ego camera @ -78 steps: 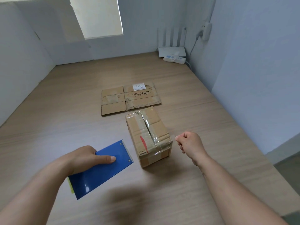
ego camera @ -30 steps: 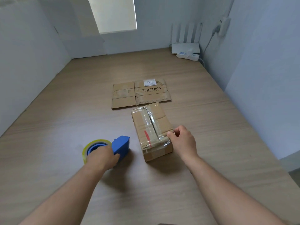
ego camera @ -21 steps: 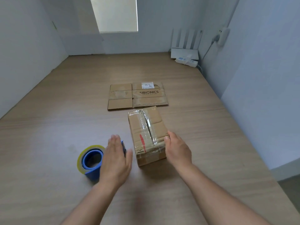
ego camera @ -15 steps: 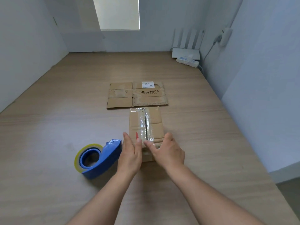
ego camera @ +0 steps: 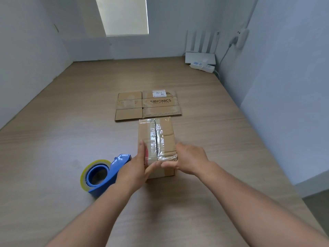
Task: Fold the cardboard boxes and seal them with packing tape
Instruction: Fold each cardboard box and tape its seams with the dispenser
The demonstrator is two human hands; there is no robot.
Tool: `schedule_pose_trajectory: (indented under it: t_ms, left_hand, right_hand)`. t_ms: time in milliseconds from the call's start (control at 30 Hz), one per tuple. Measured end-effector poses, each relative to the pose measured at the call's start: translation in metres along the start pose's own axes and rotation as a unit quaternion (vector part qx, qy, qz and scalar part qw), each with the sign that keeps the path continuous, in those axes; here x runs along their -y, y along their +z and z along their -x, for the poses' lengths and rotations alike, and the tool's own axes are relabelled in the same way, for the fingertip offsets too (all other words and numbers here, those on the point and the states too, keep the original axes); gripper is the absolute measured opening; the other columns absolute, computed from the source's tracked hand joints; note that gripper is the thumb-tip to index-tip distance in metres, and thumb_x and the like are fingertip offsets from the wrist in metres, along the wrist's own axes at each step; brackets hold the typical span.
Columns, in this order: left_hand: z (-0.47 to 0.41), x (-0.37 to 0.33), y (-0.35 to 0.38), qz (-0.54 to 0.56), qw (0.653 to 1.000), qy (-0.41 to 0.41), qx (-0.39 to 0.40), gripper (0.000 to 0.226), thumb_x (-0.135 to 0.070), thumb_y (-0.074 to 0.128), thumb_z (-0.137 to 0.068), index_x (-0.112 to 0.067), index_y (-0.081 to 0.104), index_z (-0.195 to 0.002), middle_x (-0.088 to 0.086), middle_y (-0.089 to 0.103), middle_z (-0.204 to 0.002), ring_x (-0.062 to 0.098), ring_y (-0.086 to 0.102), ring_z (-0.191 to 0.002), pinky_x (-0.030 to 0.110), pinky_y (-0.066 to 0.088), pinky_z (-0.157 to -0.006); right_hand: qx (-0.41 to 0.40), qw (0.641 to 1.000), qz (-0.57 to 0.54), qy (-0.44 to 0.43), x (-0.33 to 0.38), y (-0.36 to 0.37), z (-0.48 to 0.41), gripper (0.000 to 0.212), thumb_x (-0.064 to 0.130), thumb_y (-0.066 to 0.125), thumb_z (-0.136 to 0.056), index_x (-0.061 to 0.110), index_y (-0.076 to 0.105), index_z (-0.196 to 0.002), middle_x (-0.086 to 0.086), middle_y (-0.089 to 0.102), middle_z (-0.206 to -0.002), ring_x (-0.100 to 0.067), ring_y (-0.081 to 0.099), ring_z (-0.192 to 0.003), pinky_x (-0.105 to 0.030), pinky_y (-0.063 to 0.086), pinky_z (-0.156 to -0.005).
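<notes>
Both hands are at the near end of the taped box [ego camera: 156,138] on the wooden tabletop [ego camera: 53,122]. It looks like the tape is being smoothed onto the end face, the last touch of sealing this one. The left hand [ego camera: 134,169] lies flat, fingers straight along the box's left side and thumb across the near face. The right hand [ego camera: 191,160] curls round the near right corner, thumb pressing the tape. The blue tape dispenser [ego camera: 102,174] rests just left, untouched. The next move likely means setting this box aside and reaching past it — the flattened SIBIONICS box [ego camera: 147,106] lies unfolded beyond.

Grey walls [ego camera: 284,86] surround a wood-grain surface [ego camera: 71,122] below a bright window [ego camera: 126,15].
</notes>
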State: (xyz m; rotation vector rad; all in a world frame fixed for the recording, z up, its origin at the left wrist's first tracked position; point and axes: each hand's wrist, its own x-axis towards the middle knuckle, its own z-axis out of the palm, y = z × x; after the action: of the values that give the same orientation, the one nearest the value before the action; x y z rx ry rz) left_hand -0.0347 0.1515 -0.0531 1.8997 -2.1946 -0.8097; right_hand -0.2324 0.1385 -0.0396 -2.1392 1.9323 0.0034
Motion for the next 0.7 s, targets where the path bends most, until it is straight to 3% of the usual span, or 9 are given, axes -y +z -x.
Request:
schedule_pose_trajectory:
  t_ms: [100,200,333,533,633,700]
  left_hand:
    - [-0.006,0.005,-0.005,-0.137,0.99,0.021,-0.008,0.089,-0.067,0.034,-0.09,-0.028,-0.019,-0.15,0.006,0.062,-0.12,0.023,0.061,-0.102,0.033,0.048,-0.08]
    - [-0.012,0.012,-0.009,-0.182,0.982,0.053,0.004,0.086,-0.061,0.036,-0.094,-0.026,-0.019,-0.15,0.01,0.062,-0.116,0.026,0.061,-0.101,0.032,0.045,-0.081]
    - [-0.016,0.021,-0.018,-0.175,0.979,0.09,0.052,0.081,-0.052,0.037,-0.098,-0.029,-0.023,-0.148,0.011,0.062,-0.119,0.026,0.058,-0.105,0.026,0.033,-0.076]
    - [-0.011,0.032,-0.034,-0.12,0.975,0.106,0.154,0.083,-0.036,0.039,-0.099,-0.045,-0.034,-0.138,0.009,0.06,-0.119,0.018,0.058,-0.096,0.024,0.04,-0.084]
    - [-0.011,0.036,-0.05,-0.129,0.965,0.118,0.194,0.095,-0.034,0.047,-0.09,-0.053,-0.034,-0.134,0.005,0.062,-0.108,0.014,0.057,-0.088,0.022,0.04,-0.078]
    - [-0.013,0.034,-0.056,-0.144,0.962,0.123,0.197,0.094,-0.035,0.049,-0.089,-0.054,-0.031,-0.136,0.004,0.062,-0.115,0.017,0.057,-0.095,0.027,0.044,-0.086]
  right_hand:
    - [-0.038,0.994,0.085,-0.063,-0.005,0.003,0.001,0.075,0.078,0.045,-0.076,0.013,0.05,-0.112,-0.009,0.066,-0.11,-0.029,0.062,-0.102,-0.035,0.033,-0.066]
    - [-0.051,0.984,0.118,-0.127,-0.016,0.01,0.006,0.054,0.058,0.04,-0.093,0.009,0.046,-0.116,-0.01,0.064,-0.113,-0.03,0.061,-0.1,-0.036,0.041,-0.07]
    - [-0.043,0.979,0.074,-0.183,-0.022,0.01,0.009,0.042,0.043,0.041,-0.099,0.003,0.048,-0.112,-0.015,0.062,-0.108,-0.033,0.059,-0.095,-0.038,0.041,-0.07]
    - [0.043,0.978,0.076,-0.189,-0.031,-0.004,0.009,0.025,0.029,0.044,-0.098,0.01,0.046,-0.114,-0.009,0.056,-0.12,-0.03,0.053,-0.108,-0.037,0.043,-0.081]
    - [0.065,0.971,0.11,-0.204,-0.042,-0.015,0.01,0.051,0.025,0.05,-0.09,0.018,0.035,-0.139,-0.002,0.045,-0.137,-0.025,0.048,-0.121,-0.038,0.046,-0.089]
    - [0.018,0.972,0.113,-0.205,-0.044,-0.02,0.008,0.065,0.032,0.053,-0.091,0.024,0.023,-0.148,-0.002,0.047,-0.133,-0.026,0.053,-0.113,-0.036,0.045,-0.082]
